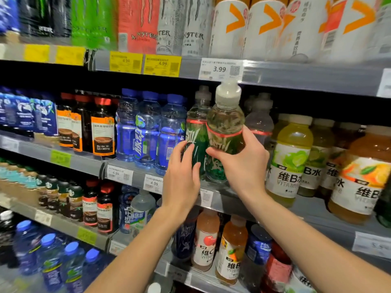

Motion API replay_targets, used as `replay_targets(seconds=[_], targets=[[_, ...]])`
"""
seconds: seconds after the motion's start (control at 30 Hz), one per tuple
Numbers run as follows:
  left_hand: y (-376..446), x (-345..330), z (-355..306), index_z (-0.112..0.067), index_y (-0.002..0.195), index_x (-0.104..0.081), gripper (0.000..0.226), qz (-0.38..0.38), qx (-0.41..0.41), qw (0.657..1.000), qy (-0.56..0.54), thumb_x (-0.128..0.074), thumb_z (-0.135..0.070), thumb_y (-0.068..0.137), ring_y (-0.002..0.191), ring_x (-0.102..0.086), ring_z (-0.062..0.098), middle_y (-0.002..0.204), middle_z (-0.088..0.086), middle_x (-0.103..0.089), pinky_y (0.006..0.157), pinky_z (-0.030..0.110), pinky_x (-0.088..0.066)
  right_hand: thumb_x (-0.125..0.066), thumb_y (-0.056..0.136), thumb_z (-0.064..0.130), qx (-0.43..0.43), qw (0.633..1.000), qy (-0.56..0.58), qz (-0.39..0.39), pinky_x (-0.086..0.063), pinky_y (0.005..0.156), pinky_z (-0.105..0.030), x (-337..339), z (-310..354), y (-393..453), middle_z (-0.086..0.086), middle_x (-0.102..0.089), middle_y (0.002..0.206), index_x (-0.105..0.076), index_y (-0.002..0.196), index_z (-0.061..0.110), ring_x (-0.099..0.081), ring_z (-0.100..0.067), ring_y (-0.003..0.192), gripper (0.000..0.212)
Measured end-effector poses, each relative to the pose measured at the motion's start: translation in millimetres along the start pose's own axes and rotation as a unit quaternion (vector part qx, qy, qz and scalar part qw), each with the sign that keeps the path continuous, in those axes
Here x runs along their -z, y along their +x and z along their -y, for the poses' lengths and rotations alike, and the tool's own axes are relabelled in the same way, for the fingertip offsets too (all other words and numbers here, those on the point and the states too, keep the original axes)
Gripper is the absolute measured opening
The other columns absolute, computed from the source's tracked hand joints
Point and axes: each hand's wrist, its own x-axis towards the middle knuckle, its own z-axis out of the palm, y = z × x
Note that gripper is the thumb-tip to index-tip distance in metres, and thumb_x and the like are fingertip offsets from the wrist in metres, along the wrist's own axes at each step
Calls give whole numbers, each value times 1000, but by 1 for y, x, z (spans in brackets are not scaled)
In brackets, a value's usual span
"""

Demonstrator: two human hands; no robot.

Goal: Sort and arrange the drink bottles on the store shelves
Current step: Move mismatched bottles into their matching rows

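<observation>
Right hand (243,163) grips green-label bottle (225,132); left hand (182,176) fingers relaxed, touching neighbouring green bottle (195,132).

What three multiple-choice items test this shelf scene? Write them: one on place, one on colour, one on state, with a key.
1. What stands just right of the green-label bottle held by the right hand?
A. Lime vitamin drink
B. Green can
C. Coffee bottle

2. What colour are the caps of the blue-label bottles?
A. Red
B. Blue
C. White

3. What is the left hand doing?
A. Hanging idle
B. Touching a second green-label bottle
C. Gripping a price tag

Key: A, the lime vitamin drink sits beside it; B, the caps are blue; B, its fingers lie on that bottle.
</observation>
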Motion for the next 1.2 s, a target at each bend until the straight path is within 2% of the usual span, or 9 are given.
replay_targets(seconds=[0.17,0.3,0.5,0.63,0.7,0.87,0.97,1.07,1.2], targets=[[-5,1,-15,-7,147,-39,69,31,-45,998,-23,-66,-19,85,134,-45,23,146,8,-48,107,40,-44,-90,64,29,-15,1000,-21,10,-53,95,-34,-12,-3,0,18,-68,114,-48,136,32,-65,-5,107,83],[6,-2,-37,-17,158,-12,93,89,35,993,-73,-71,-21,86,137,-43,21,153,4,-42,103,36,-43,-85,73,28,-35,996,-76,31,-42,90,-21,-13,-6,0,6,-61,126,-44,139,24,-58,-12,115,78],[16,-15,-54,-24,158,-17,81,85,94,988,-90,-63,-10,93,129,-47,23,140,3,-54,99,32,-38,-71,86,41,-48,962,-239,123,-49,87,-40,12,0,12,-6,-63,121,-47,128,14,-59,-31,113,55],[17,-24,-55,-17,156,-27,80,92,98,985,-104,-72,-28,90,140,-41,21,151,2,-46,113,33,-32,-67,89,31,76,961,-265,31,-46,79,-29,56,11,24,-2,-67,104,-67,111,16,-63,-22,99,27],[17,-27,-56,-15,155,-29,80,89,100,985,-105,-74,-29,89,141,-41,21,152,2,-46,114,34,-32,-67,88,33,94,954,-285,-2,-43,75,-30,70,15,35,-2,-65,105,-62,115,16,-58,-23,103,32],[19,-26,-56,-16,154,-31,84,93,113,983,-110,-77,-30,85,142,-38,18,154,1,-43,115,32,-30,-48,87,70,113,808,-566,120,-29,105,-55,75,11,58,-22,-54,139,-23,152,34,-35,-47,134,78],[18,-27,-58,-17,153,-32,84,91,113,983,-110,-78,-30,84,141,-40,19,152,1,-45,114,33,-32,-29,84,84,84,772,-599,196,-4,112,-70,73,0,62,-22,-45,149,-12,155,43,-17,-51,146,84],[19,-29,-56,-17,152,-34,84,88,114,983,-111,-80,-30,82,138,-43,21,149,2,-48,112,34,-35,-41,83,81,90,780,-587,196,8,107,-78,74,1,63,-20,-49,146,-22,153,40,-17,-48,148,84],[20,-33,-53,-16,150,-37,84,83,117,982,-123,-81,-30,80,135,-48,21,145,3,-53,112,41,-41,-63,80,68,133,824,-531,143,-2,113,-72,79,-2,52,-23,-57,129,-37,144,35,-43,-41,133,76]])
